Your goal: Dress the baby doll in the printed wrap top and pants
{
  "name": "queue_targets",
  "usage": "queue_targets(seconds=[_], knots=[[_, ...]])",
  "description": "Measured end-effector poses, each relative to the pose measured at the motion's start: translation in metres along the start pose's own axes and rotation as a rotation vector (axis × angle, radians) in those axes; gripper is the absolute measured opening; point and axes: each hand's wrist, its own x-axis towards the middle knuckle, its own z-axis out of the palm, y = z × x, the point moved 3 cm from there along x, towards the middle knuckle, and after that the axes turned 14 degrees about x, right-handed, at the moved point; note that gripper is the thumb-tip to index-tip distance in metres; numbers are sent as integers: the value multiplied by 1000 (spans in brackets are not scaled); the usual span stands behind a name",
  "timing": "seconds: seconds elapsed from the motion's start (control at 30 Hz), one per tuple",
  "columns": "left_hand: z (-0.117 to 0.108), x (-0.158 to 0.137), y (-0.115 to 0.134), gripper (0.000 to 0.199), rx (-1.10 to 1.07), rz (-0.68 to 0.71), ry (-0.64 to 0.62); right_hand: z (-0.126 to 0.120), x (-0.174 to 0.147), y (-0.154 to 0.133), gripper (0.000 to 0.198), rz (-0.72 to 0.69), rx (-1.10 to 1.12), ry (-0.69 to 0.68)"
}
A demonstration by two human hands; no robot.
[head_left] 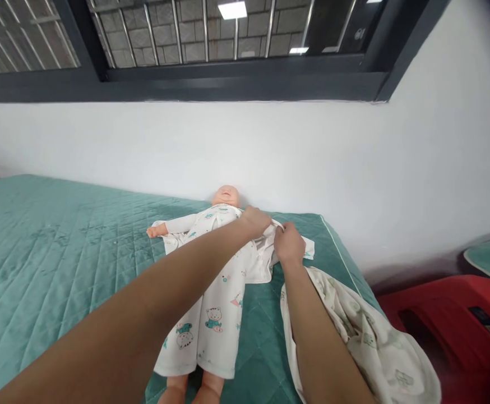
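Observation:
A baby doll (225, 196) lies on its back, head toward the wall, in white printed trousers (217, 314). Beneath and around its upper body is a white baby shirt (260, 270), spread out at both sides. The doll's arm at the left of the view is stretched out in a white sleeve, its hand bare. My left hand (255, 222) is closed at the doll's other shoulder, gripping the shirt. Close beside it, my right hand (289, 243) pinches the shirt's sleeve, whose end sticks out past my fingers. The doll's arm on this side is hidden.
The doll rests on a green quilted mattress (89, 235). A crumpled printed cloth (371, 336) lies at the right under my right forearm. Beyond the mattress edge stands a red plastic object (459, 320). Behind are a white wall (165, 146) and a barred window (228, 39).

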Motion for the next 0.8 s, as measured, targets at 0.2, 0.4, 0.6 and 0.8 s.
queue_targets(seconds=[0.2,0.4,0.6,0.8], knots=[[-9,-13,-27,38,38,-27,25,-3,3,7,34,54,153,50],[-14,-25,-42,38,49,-61,40,-2,7,13,31,43,360,129],[-20,-31,-48,37,56,-60,41,2,19,27,21,72,684,264],[-18,-33,-51,38,41,-58,27,11,24,33,31,160,1097,193]])
